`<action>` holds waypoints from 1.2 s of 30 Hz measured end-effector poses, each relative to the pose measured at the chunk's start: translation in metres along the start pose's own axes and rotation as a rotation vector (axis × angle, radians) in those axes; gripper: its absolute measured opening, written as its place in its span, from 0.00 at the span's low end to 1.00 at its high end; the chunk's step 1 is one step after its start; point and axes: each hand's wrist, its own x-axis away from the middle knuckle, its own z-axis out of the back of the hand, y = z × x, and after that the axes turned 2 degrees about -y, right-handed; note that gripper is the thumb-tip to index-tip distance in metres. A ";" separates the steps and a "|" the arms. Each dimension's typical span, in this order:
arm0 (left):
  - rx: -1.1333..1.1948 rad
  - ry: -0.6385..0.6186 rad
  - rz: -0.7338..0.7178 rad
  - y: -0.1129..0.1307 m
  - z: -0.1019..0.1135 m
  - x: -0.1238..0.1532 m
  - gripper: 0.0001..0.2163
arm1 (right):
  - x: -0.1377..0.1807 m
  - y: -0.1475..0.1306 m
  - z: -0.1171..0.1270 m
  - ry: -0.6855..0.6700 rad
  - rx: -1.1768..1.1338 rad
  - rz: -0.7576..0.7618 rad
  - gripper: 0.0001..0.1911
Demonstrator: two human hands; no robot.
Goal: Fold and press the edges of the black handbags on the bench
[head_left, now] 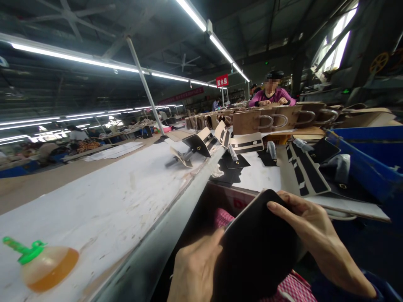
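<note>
- Black panel (pixel 258 247) sits between the left and right fingers, tilted, dark face toward the camera; it is held clear of the counter (pixel 126 201), probably so both edges stay reachable;
- right hand (pixel 310 218): fingers clamped on the panel's upper right corner, thumb on the dark face, other fingers behind; likely steadies the top;
- left hand (pixel 197 264): fingers closed on the panel's left edge, back of hand up; blur hides the exact tips; likely steadies the lower side;
- arm pose: right forearm slants in from lower right of its fingers, bare down to a dark blue sleeve (pixel 385 291); left forearm is out of frame, hand enters from below;
- bottle (pixel 50 266) with green cap, amber liquid, lies well left of the left fingers, tipped on the counter; perhaps there to be within reach;
- pale strip-backed piece (pixel 305 167) lies just beyond the right fingers; more flaps lie around it, seemingly spread so they don't stack;
- brown bags (pixel 247 121) stand in rows far beyond both hands; co-worker (pixel 273 94) behind them; blue bin (pixel 371 142) right of the right fingers
</note>
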 end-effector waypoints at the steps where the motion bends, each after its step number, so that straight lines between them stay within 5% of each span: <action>1: -0.076 0.029 -0.048 -0.003 -0.003 0.000 0.16 | 0.001 -0.001 0.000 0.007 -0.004 -0.004 0.22; 8: -0.359 0.281 -0.230 -0.015 -0.035 -0.004 0.23 | 0.007 -0.005 -0.001 0.045 -0.040 0.005 0.20; 13: -0.286 0.346 -0.259 -0.015 -0.044 -0.005 0.21 | 0.007 -0.003 -0.001 0.061 -0.015 0.037 0.19; 18: 0.099 0.185 -0.127 -0.010 -0.028 -0.005 0.10 | 0.002 0.000 0.005 -0.049 -0.099 -0.040 0.22; 22: -0.003 0.113 -0.141 -0.010 -0.020 -0.010 0.10 | 0.003 0.000 0.005 -0.031 -0.047 -0.002 0.21; 26: -0.174 0.179 -0.264 -0.012 -0.028 -0.018 0.15 | 0.006 -0.003 0.003 0.012 0.026 0.073 0.20; 36: -0.163 0.341 -0.389 0.012 -0.046 -0.042 0.12 | 0.007 -0.005 0.004 -0.054 0.070 0.162 0.17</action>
